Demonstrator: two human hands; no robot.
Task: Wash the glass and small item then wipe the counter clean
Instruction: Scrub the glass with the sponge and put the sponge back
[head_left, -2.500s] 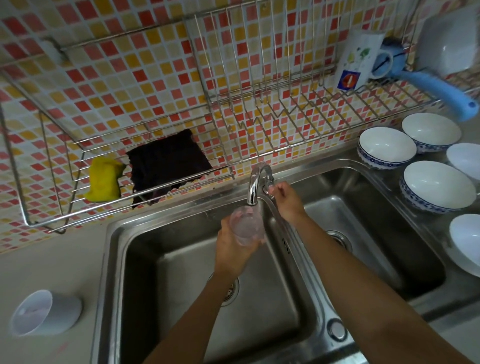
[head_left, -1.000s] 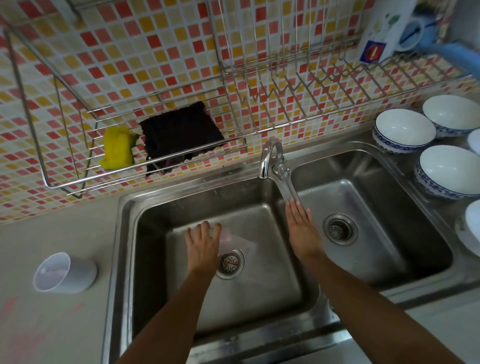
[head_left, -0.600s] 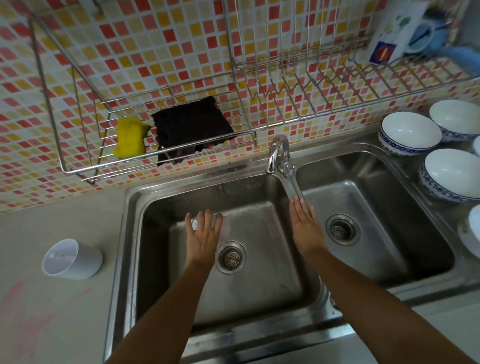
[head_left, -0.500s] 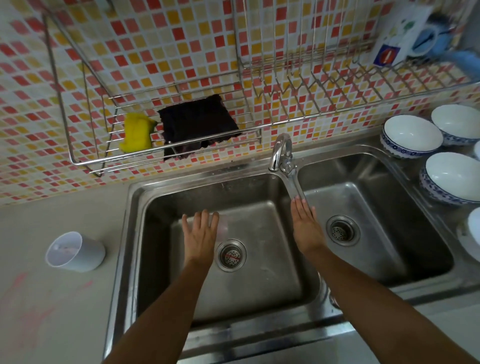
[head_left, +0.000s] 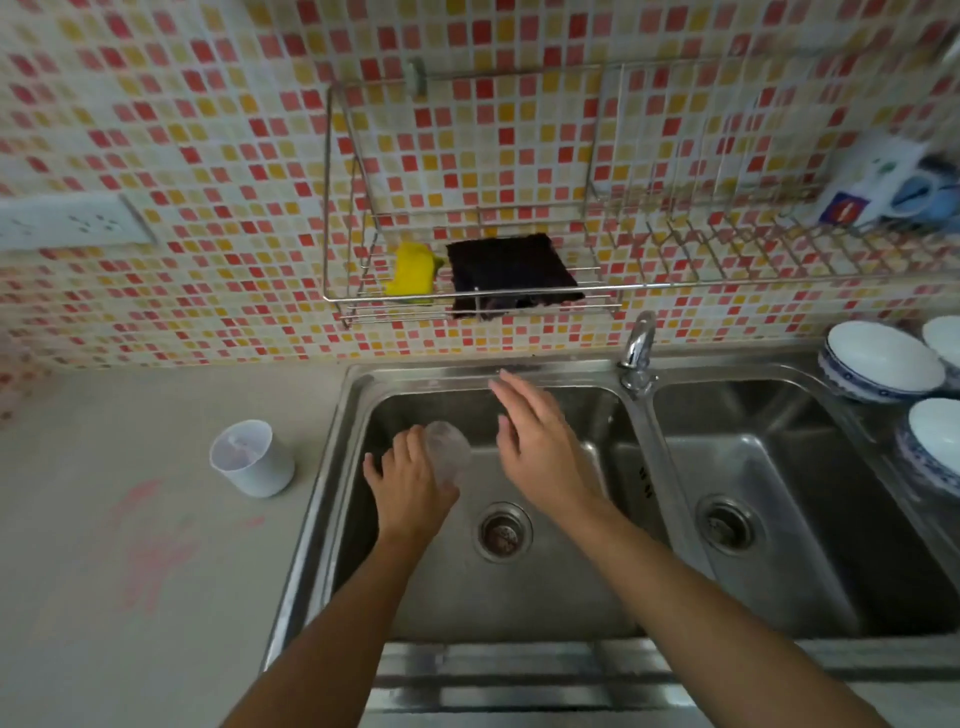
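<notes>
A clear glass (head_left: 449, 451) is in the left basin of the steel double sink (head_left: 332, 467), and my left hand (head_left: 408, 491) grips it from the left side, fingers curled round it. My right hand (head_left: 540, 447) hovers over the same basin, fingers straight and spread, holding nothing, with its fingertips near the back rim. A small white cup (head_left: 252, 457) lies tipped on the grey counter left of the sink. Pink smears (head_left: 156, 551) mark the counter in front of the cup.
On the tiled wall a wire rack (head_left: 358, 208) holds a yellow sponge (head_left: 413, 270) and a dark cloth (head_left: 511, 270). The faucet (head_left: 638, 345) stands at the divider between the basins. White bowls (head_left: 883, 361) sit at the right. A wall socket (head_left: 67, 223) is at the left.
My right hand left the sink divider and moved up and left over the left basin. My left hand now grips the glass, lifted off the basin floor. The view swung left.
</notes>
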